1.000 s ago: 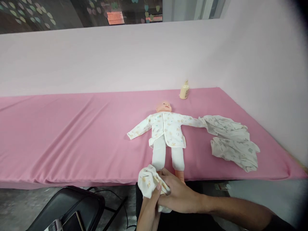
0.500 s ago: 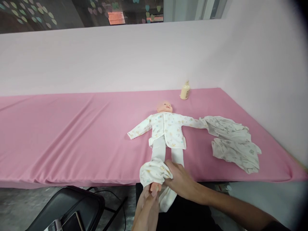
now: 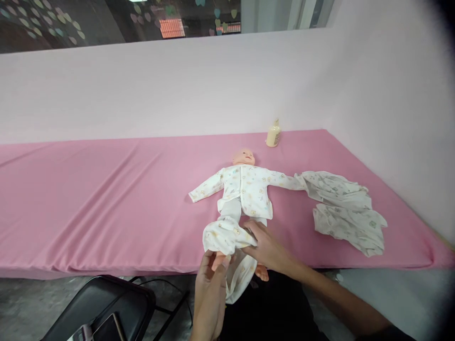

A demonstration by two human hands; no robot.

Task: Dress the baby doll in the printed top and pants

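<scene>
The bunched printed trousers have climbed since a second ago: then they sat at the doll's feet by the table's near edge, now the gathered cloth covers one white-clad leg almost to the hem of the printed shirt. The dressing looks partway, with the other trouser leg hanging loose off the edge.

Left to right: one black chair stands below the table. The left hand pinches the doll's bare foot poking out of the cloth. One doll lies on its back, arms spread. The right hand grips the bunched waistband, closed on it. One cream bottle stands behind the doll's head. One loose printed garment lies crumpled, touching the doll's sleeve.
</scene>
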